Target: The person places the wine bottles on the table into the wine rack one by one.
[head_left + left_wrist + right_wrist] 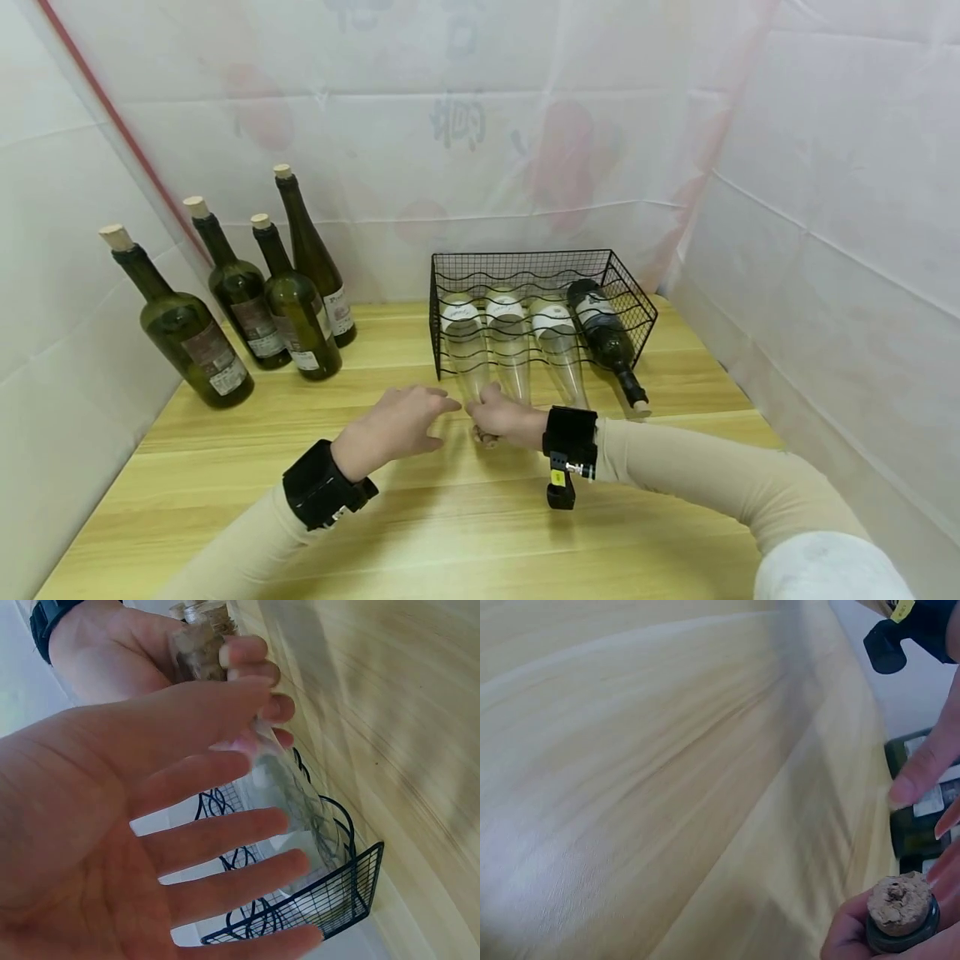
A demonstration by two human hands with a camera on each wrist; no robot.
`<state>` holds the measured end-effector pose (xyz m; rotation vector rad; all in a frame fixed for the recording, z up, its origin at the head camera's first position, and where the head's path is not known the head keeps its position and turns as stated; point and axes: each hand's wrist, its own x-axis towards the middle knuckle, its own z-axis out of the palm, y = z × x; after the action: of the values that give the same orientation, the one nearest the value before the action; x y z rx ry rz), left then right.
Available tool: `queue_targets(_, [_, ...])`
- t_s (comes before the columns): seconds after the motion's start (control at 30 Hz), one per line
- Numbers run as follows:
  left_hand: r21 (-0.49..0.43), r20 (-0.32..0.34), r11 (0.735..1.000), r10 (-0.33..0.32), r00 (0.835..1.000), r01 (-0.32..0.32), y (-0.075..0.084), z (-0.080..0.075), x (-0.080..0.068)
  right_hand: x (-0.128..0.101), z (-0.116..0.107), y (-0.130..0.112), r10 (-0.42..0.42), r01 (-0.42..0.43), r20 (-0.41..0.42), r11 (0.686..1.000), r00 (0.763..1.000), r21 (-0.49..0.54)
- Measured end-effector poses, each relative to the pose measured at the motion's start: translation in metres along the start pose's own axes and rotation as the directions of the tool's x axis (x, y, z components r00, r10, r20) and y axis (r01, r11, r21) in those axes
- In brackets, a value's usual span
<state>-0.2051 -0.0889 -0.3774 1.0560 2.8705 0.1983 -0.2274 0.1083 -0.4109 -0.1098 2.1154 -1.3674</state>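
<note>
Right hand (504, 419) gripping clear bottle (468, 354) neck at rack (630, 312) front, left hand (393, 427) spread beside

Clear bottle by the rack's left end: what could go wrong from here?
The right hand holds the clear bottle only by its corked neck, so the grip could slip. The left hand is open beside it, giving no support. Three more bottles lie close in the wire rack; glass may knock glass.
</note>
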Motion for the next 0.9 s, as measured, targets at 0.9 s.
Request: queue_targets(0.9, [-0.04,0.16,0.993,-0.104,0.982,0.112,-0.002,-0.001,-0.002,0.038,0.008,0.0,0.01,-0.019,0.049,0.984,0.999,0.179])
